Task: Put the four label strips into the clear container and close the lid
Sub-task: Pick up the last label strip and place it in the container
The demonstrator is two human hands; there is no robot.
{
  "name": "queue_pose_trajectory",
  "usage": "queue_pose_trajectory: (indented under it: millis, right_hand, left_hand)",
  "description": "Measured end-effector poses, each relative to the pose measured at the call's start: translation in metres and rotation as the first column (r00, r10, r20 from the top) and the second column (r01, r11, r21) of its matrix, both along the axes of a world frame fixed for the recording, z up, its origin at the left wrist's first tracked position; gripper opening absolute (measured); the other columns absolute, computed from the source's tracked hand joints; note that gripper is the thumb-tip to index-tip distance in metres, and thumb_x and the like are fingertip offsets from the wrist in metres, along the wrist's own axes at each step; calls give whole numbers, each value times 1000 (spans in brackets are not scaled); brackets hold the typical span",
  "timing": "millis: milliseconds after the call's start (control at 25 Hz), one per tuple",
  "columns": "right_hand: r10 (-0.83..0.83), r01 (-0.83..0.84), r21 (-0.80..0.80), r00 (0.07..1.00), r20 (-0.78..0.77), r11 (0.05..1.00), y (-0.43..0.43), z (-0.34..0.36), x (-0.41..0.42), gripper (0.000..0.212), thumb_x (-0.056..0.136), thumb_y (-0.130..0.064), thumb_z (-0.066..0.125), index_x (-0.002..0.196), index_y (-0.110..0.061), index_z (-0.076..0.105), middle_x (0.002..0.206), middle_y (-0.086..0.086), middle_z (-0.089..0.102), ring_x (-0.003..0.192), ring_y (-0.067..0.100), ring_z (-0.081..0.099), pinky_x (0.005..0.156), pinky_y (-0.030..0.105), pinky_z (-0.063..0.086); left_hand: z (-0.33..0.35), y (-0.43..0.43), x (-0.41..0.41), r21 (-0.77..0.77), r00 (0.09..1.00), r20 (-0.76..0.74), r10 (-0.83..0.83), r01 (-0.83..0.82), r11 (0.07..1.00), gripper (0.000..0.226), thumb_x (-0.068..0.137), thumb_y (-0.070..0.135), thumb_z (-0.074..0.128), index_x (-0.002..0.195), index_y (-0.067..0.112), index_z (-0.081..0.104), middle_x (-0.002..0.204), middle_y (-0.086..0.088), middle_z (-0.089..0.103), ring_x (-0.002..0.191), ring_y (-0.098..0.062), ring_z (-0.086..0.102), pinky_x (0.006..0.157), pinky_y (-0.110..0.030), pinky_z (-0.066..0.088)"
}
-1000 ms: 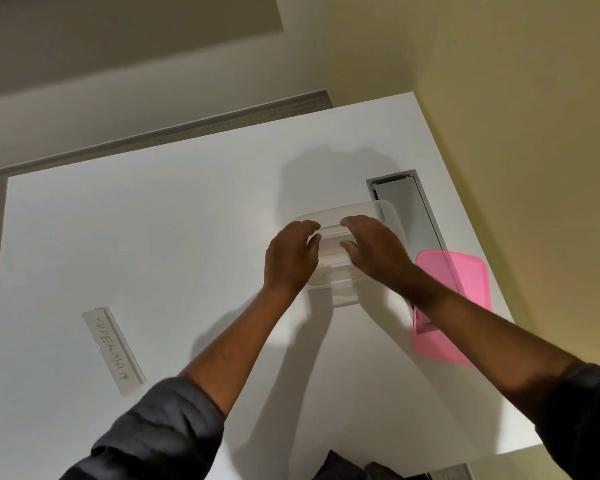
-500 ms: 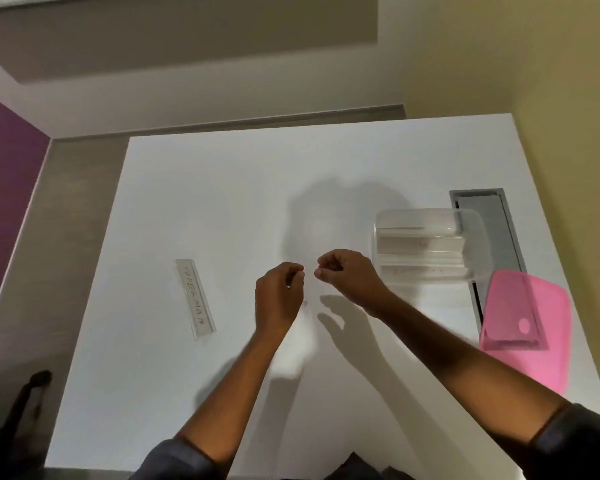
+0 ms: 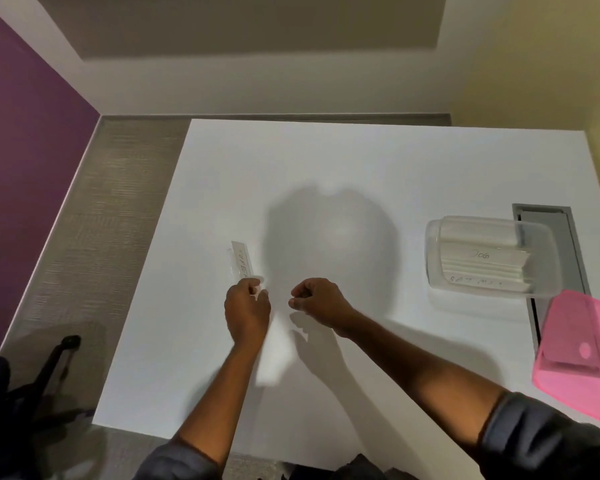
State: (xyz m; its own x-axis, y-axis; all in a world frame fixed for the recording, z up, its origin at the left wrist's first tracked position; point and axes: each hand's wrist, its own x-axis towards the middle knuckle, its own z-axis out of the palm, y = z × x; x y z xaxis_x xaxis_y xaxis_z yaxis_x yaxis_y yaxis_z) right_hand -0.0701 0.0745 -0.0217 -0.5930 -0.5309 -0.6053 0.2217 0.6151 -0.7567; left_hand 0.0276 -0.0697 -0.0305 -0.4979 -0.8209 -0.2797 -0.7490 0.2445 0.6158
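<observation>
Since half a second ago my left hand [image 3: 246, 311] has gone out to the lone label strip [image 3: 242, 262] at about 10 o'clock from the middle of the white table [image 3: 361, 161], and its fingertips [image 3: 255, 284] now meet the near end of that strip; I see them curled together over it, but I cannot tell whether they have truly pinched it or only touch it. The strip lies flat, its long side running toward 12 o'clock, with handwriting on it that I cannot read in full. My right hand [image 3: 317, 301] has stayed just beside the left, at its 3 o'clock, loosely curled with thumb and forefinger drawn together on nothing that I can make out, and it hovers just above the tabletop. The clear container [image 3: 492, 258] sits at 3 o'clock on the table, well apart from both hands, its top uncovered, with a stack of label strips [image 3: 482, 265] lying inside; the top one reads something like "Dog". The pink lid [image 3: 579, 355] lies off the container at 4 o'clock, near the table's right edge and partly over the grey cable slot [image 3: 565, 237] that runs behind the container. Dark sleeves [image 3: 534, 441] cover both forearms near the elbows.
</observation>
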Motion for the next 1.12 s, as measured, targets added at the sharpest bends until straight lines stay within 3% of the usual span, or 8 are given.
queue_pose_trajectory:
  millis: [200, 320, 480, 640, 840, 1000, 1120]
  right_hand:
    - [15, -16, 45, 1000, 20, 999, -42, -8, 23, 16, 90, -18, 80, 101, -8, 74, 93, -3, 73, 77, 9, 67, 61, 17, 50]
    - [27, -28, 70, 999, 18, 997, -58, -15, 30, 15, 92, -18, 78, 101, -7, 73, 94, -4, 73, 77, 7, 67, 56, 13, 49]
    - [32, -33, 82, 999, 14, 996, -69, -20, 34, 14, 92, -17, 77, 100, -5, 72, 100, -2, 73, 82, 8, 69, 58, 12, 50]
    - [20, -22, 80, 1000, 17, 997, -72, -22, 37, 15, 93, -13, 76, 101, -2, 71, 100, 0, 73, 83, 9, 68, 56, 9, 48]
    - [11, -12, 63, 1000, 13, 998, -78, -28, 39, 11, 92, -13, 74, 96, -4, 69, 108, 3, 75, 105, 24, 71, 66, 14, 55]
    - [-11, 13, 69, 999, -32, 998, -80, -25, 41, 22, 93, -15, 75, 111, -9, 65, 111, 4, 69, 109, 23, 67, 75, 18, 55]
    - [-83, 81, 68, 996, 30, 994, -78, -23, 37, 38, 93, -22, 76, 126, -10, 60, 110, 6, 71, 105, 23, 71, 76, 23, 55]
  left_hand:
    - [-17, -32, 15, 108, 993, 114, 18, -30, 994, 46, 89, 24, 84, 128, 8, 65, 128, -15, 75, 111, -37, 74, 89, -41, 61]
    - [-27, -40, 22, 133, 993, 115, -21, 6, 991, 37, 91, 21, 83, 121, 3, 70, 127, -17, 77, 113, -39, 75, 92, -42, 62]
    - [-32, -48, 26, 183, 997, 80, -8, -7, 983, 16, 95, 12, 77, 108, 1, 76, 126, -17, 77, 111, -40, 76, 85, -40, 67]
    - [-35, -55, 28, 219, 998, 56, -19, 6, 976, 17, 94, 13, 80, 108, 3, 77, 122, -15, 78, 110, -38, 77, 85, -38, 66]
    - [-33, -63, 34, 261, 999, 45, -29, 16, 965, 12, 92, 14, 82, 101, 8, 78, 118, -11, 80, 103, -32, 79, 83, -40, 68]
    - [-31, -63, 39, 366, 1000, -22, 11, -2, 931, 23, 95, 12, 80, 117, 6, 78, 127, -11, 77, 94, -28, 76, 66, -24, 64]
    - [-25, -59, 37, 461, 993, -79, 87, -41, 886, 26, 96, 10, 79, 121, 4, 77, 118, -6, 76, 85, -21, 73, 56, -14, 58]
